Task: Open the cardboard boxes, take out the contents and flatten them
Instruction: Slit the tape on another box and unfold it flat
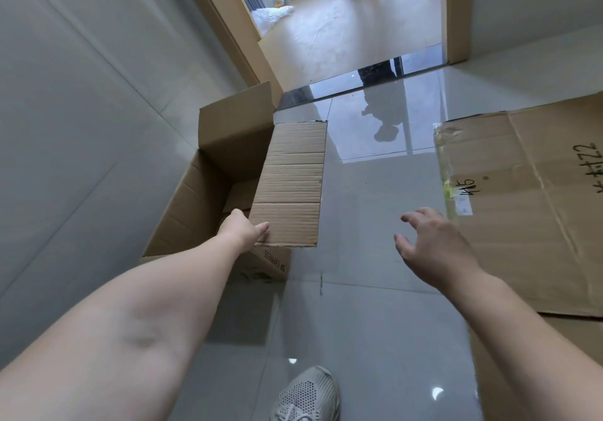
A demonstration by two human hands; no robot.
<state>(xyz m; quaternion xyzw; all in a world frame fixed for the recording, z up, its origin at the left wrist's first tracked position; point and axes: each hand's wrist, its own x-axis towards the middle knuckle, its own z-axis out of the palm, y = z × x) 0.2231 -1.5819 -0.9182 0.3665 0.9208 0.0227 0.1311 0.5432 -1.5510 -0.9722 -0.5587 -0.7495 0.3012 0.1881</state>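
The left hand (243,228) pinches the flap (290,185) of the "SF EXPRESS" box (202,198), hiding its contents, while the right hand (434,244) hovers spread at three o'clock.

Open brown box (208,192) by wall; flattened cardboard (528,198) rt.

My open box (208,192) and the flattened sheet (528,212) are matt, ribbed brown cardboard; the floor (368,212) is glossy grey tile; my shoe (306,394) is knit mesh.

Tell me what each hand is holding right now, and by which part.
The left hand grips the open cardboard box by the near corner of its long flap. The right hand holds nothing, fingers spread above the floor.
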